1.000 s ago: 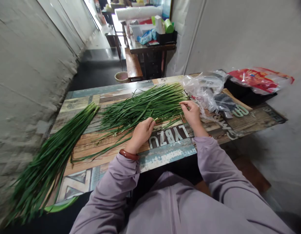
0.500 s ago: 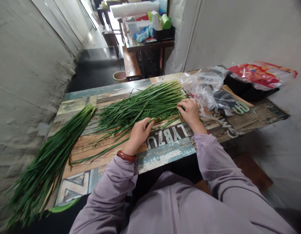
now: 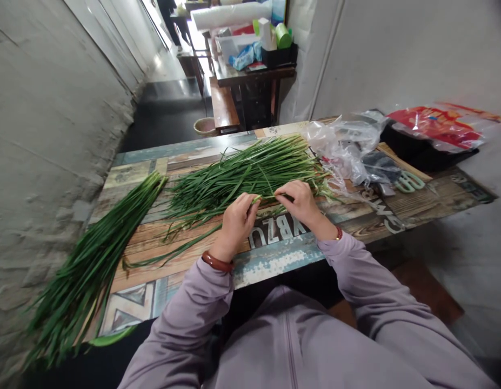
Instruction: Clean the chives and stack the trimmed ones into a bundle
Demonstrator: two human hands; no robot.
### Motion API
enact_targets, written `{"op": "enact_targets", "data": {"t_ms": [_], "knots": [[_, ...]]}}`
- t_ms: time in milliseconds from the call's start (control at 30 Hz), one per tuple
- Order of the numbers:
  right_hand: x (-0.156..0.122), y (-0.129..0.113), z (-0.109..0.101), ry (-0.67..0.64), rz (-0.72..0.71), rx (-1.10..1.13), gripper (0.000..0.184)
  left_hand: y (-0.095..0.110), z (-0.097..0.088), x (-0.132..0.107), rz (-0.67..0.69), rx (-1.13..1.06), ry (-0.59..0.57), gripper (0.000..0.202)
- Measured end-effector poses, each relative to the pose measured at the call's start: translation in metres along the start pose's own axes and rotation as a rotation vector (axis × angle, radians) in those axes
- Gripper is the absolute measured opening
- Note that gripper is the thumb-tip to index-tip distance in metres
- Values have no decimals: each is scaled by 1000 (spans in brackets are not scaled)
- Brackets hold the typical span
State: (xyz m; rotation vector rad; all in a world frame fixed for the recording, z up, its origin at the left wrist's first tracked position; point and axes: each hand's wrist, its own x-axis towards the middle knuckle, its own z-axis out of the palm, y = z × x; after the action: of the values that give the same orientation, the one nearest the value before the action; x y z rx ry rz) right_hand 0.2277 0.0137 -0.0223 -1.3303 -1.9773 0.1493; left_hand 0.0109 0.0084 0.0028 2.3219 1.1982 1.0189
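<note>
A loose pile of green chives lies across the middle of the patterned wooden table. My left hand is closed, pinching a chive stalk that trails down to the left over the tabletop. Close to the right of it, my right hand has its fingers pinched on the same stalk's end, at the near edge of the pile. A second, tidier bundle of chives lies at the left end of the table, its tips hanging past the near corner.
Crumpled clear plastic bags and a red-printed bag sit at the table's right end. A rough concrete wall runs along the left. Behind stands a dark table with boxes and a paper roll, with a bench next to it.
My right hand has drawn left from the pile's right end to meet my left hand. The left hand has stayed on the stalk and the view shifted slightly.
</note>
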Motion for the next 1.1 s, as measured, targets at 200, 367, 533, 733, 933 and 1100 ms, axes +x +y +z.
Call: {"op": "enact_targets", "data": {"t_ms": [200,367,533,733,933,1100], "knots": [[-3,-32,13,-83,-147,-78,14,4,-3,0,169,50,35,30],[-6,-46,18,-75,-196,-113,15,2,-4,1,174,153,-45,29],[-4,-40,11,-4,-128,-30,17,-1,-10,3,154,315,-31,25],[-1,-25,7,124,0,31,15,-5,-17,3,33,447,95,27],[-2,-21,10,155,29,60,11,-8,-29,5,-177,624,79,30],[-2,-19,11,167,51,55,11,-18,-44,6,-266,728,155,30]]}}
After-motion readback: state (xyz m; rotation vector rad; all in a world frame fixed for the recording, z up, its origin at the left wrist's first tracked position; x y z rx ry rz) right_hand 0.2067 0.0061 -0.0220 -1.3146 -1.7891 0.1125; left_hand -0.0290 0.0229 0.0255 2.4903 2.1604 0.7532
